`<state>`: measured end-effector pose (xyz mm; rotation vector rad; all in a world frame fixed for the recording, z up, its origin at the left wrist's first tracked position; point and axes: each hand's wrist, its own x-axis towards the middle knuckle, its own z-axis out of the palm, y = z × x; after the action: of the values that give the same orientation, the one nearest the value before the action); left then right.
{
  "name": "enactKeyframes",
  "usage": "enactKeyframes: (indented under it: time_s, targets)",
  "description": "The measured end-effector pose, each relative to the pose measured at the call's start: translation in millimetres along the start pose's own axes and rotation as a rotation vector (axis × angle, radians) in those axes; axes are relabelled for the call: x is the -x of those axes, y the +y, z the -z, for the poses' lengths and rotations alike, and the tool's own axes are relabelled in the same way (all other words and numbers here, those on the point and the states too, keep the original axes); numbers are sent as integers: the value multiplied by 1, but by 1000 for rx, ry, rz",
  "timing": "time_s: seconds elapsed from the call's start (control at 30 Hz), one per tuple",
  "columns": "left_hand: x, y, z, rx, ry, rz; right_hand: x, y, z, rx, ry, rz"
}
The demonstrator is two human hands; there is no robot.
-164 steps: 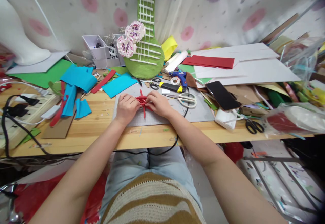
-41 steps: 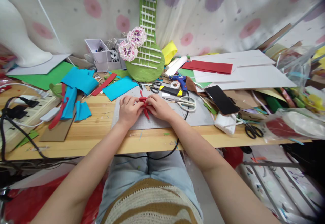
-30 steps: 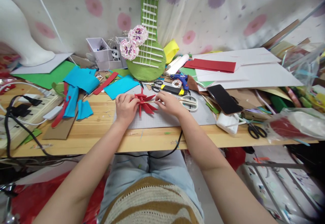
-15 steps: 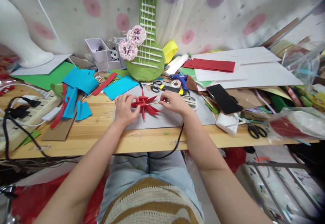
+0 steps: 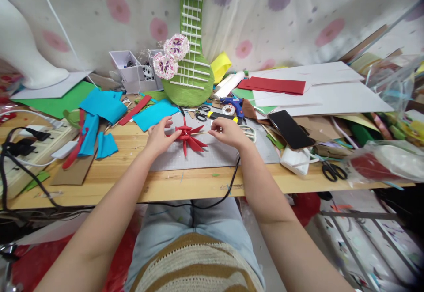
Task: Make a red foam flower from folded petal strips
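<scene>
A red flower with pointed petals (image 5: pixel 190 142), made of paper or felt, lies on the grey cutting mat (image 5: pixel 212 161). At its left side is my left hand (image 5: pixel 159 138), its fingers apart and lifted, the thumb tip touching or just over the flower's edge. My right hand (image 5: pixel 228 132) is closed in a pinch on a thin wooden stick (image 5: pixel 202 133), which points left to the flower's centre. Whether the stick's tip touches the flower is hard to see.
Behind the mat stands a green stringed-instrument model (image 5: pixel 188 89). A blue glue gun (image 5: pixel 233 104), a yellow-black cutter (image 5: pixel 225 116) and a phone (image 5: pixel 290 128) lie nearby. Blue pieces (image 5: pixel 106 106) and a power strip (image 5: pixel 39 150) are left; scissors (image 5: pixel 334 171) are right.
My left hand has loosened around the flower, its fingers lifting away up and left. The right hand keeps its pinch on the stick. The whole view has shifted slightly.
</scene>
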<state>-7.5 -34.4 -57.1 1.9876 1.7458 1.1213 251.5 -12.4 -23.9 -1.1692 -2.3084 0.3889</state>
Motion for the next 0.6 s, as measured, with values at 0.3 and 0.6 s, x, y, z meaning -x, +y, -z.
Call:
enactKeyframes:
  time_s: [0.3,0.6]
  targets:
    - [0,9,14,212,-188,-4,0,0,0,-17,57,9]
    - [6,15,17,312,-300,-34,0,1,-3,-24,86,21]
